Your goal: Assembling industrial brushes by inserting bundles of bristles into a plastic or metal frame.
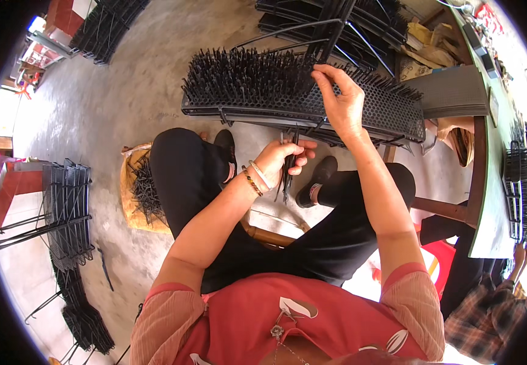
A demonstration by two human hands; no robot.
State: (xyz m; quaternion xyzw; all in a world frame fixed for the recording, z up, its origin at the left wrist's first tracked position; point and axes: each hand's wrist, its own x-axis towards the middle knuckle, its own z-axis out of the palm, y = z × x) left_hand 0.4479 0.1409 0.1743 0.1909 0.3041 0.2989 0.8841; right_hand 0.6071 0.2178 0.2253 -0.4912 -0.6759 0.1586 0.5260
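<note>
A long black perforated rack [391,109] lies across in front of my knees. Thin black sticks [239,76] stand densely in its holes on the left and middle; bare holes show in the right part of its near side. My left hand [274,159] is closed around a small bundle of loose black sticks [287,177], below the rack's near edge. Over the rack, my right hand [344,104] has thumb and forefinger pinched together at the right end of the dense sticks. Whatever lies between those fingertips is too small to make out.
A yellow sack [127,207] with loose black sticks lies on the floor by my left knee. Stacked black racks stand at left [69,207] and beyond the rack [385,24]. At right, a person in a plaid shirt [479,319] is beside a pale green table [492,225].
</note>
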